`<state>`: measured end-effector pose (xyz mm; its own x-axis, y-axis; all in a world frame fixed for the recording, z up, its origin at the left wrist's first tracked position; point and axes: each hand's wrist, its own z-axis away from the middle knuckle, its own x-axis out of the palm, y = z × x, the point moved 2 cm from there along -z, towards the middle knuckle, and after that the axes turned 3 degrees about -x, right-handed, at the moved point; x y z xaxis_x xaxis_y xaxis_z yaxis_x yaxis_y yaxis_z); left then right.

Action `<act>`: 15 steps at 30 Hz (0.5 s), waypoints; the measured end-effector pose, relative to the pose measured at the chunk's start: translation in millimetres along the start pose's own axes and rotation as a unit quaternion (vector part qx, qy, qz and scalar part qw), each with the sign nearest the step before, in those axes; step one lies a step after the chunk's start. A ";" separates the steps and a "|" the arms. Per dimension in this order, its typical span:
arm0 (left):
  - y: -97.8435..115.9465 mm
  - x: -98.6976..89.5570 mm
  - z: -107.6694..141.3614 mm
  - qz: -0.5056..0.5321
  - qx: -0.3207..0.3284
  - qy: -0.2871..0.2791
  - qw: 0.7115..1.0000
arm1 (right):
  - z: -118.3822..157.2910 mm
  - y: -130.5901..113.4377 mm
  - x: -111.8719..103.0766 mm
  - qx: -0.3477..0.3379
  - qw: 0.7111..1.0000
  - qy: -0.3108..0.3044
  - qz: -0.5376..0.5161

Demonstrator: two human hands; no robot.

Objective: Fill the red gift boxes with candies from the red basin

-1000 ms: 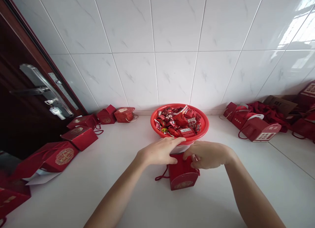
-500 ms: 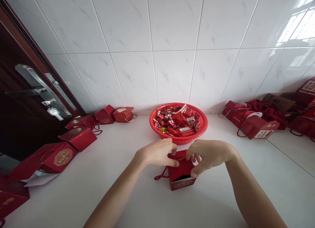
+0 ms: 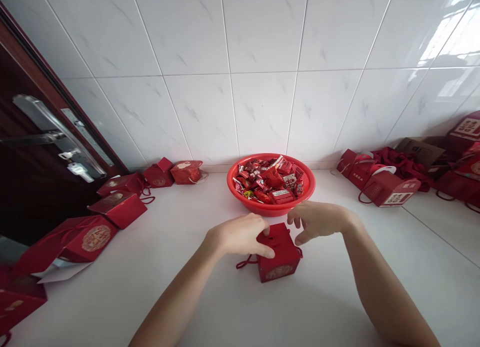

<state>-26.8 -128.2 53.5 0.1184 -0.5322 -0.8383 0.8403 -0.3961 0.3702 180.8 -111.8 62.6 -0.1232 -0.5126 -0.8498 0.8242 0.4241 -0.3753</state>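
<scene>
In the middle of the counter stands a small red gift box (image 3: 279,264) with a gold emblem on its front and red cord loops at its sides. Its top is folded flat. My left hand (image 3: 243,235) grips the box from the left, the thumb on the top and the fingers curled over the back part. Just off the box's right back corner hovers my right hand (image 3: 318,220), fingers bent and apart, holding nothing. Behind both hands is a red plastic basket (image 3: 234,189) heaped with red-wrapped sweets (image 3: 273,177).
Several red gift boxes (image 3: 123,207) line the counter's left side, one with an open flap. More boxes (image 3: 392,189), red cloth-like material (image 3: 401,162) and a brown carton (image 3: 422,152) crowd the right. A tiled wall (image 3: 262,112) rises behind; a door handle with keys (image 3: 77,167) is at left.
The front gap in the box top has closed. My right hand has lifted off the box and moved right and back. My left hand stays on the box.
</scene>
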 end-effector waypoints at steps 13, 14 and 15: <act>-6.6 -0.5 -17.6 0.008 -0.026 -0.073 0.997 | -8.0 41.7 45.6 -0.069 0.974 0.000 -0.216; -7.1 -0.4 -18.3 0.010 -0.023 -0.070 0.997 | -8.9 43.1 45.4 -0.070 0.966 0.012 -0.248; -7.5 -0.2 -18.8 0.012 -0.020 -0.066 0.998 | -9.5 43.6 44.2 -0.074 0.957 0.027 -0.280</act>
<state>-23.1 -111.1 43.4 0.0699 -0.6368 -0.7679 0.8590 -0.3530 0.3709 206.1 -108.8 5.2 -0.5551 -0.6524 -0.5160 0.5328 0.1975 -0.8229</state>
